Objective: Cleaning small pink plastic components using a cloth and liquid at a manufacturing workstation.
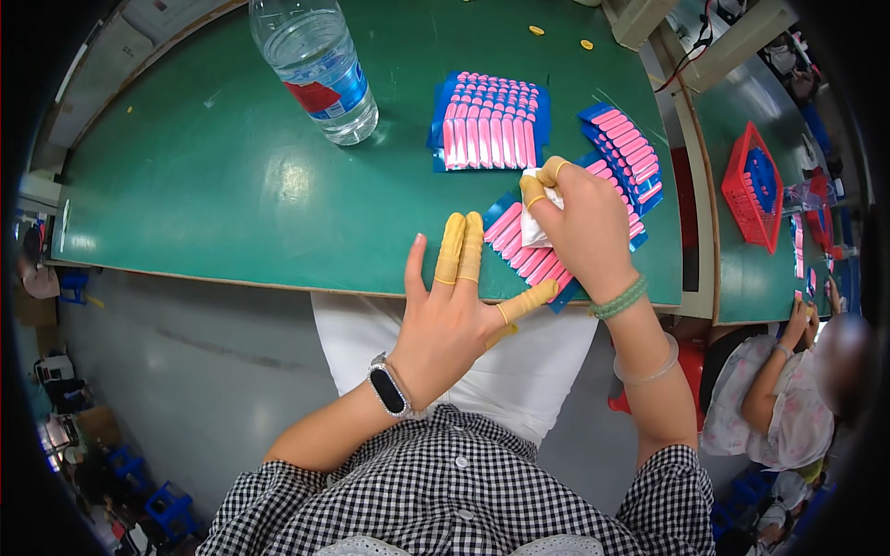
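- Pink strips on blue backing, that is what I see under my right hand (579,227): the nearest tray of pink pieces (530,248) lies just right of the frame's centre, at the near edge of the green table (213,176).
- My right hand pinches a small white cloth (536,222) between thumb and forefinger, both in yellow finger cots, pressed onto that tray.
- My left hand (454,320) hangs spread and empty below the centre, touching nothing, just left of the tray.
- I judge the tray could slide off the table's edge, since it overhangs and nothing braces it.
- Rubbing hard might knock pieces out of their rows.
- The water bottle (317,69) stands well apart at upper left, so I see little risk of a spill.
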Motion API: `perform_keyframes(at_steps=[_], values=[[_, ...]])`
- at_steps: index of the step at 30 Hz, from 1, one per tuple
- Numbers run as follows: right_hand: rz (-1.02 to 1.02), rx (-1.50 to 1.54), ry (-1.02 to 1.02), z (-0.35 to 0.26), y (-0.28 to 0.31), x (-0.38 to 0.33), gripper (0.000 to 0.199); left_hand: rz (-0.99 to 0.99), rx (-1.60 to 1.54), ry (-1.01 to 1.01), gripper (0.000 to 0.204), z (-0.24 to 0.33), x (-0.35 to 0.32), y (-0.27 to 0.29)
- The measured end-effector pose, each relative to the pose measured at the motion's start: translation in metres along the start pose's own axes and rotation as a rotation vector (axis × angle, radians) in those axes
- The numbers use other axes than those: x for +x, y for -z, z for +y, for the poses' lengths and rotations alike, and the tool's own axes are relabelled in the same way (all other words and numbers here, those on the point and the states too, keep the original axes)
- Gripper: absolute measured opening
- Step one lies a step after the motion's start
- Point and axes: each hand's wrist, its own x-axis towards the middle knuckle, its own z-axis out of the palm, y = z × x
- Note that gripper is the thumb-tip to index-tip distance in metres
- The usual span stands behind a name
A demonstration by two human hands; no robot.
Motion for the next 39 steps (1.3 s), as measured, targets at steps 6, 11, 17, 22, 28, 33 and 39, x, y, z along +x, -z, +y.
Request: perform_keyframes(at_steps=[6, 11, 17, 22, 28, 33, 39], values=[[0.127, 0.032, 0.385, -0.009, -0.015, -0.030, 0.015, -0.066, 0.066, -0.001, 0.067, -0.001, -0.003, -0.001], [0.204, -0.144, 0.210, 0.018, 0.003, -0.016, 0.015, -0.059, -0.151, 0.060, 0.082, 0.000, 0.000, 0.005], [0.147, -0.075, 0.373, -0.011, 0.001, -0.066, 0.015, -0.013, 0.023, 0.011, 0.089, -0.002, 0.000, -0.003], [0.236, -0.102, 0.184, 0.023, 0.017, -0.050, 0.015, -0.004, -0.081, 0.022, 0.080, 0.000, 0.001, 0.003], [0.114, -0.196, 0.391, -0.005, 0.012, -0.078, 0.019, -0.028, 0.046, -0.004, 0.074, -0.002, -0.003, -0.002], [0.149, -0.211, 0.206, 0.020, 0.024, -0.075, 0.022, -0.040, -0.018, 0.007, 0.080, 0.000, -0.001, 0.002], [0.067, -0.032, 0.265, 0.003, 0.013, -0.102, 0.020, -0.045, 0.032, -0.013, 0.082, -0.002, -0.001, 0.002]])
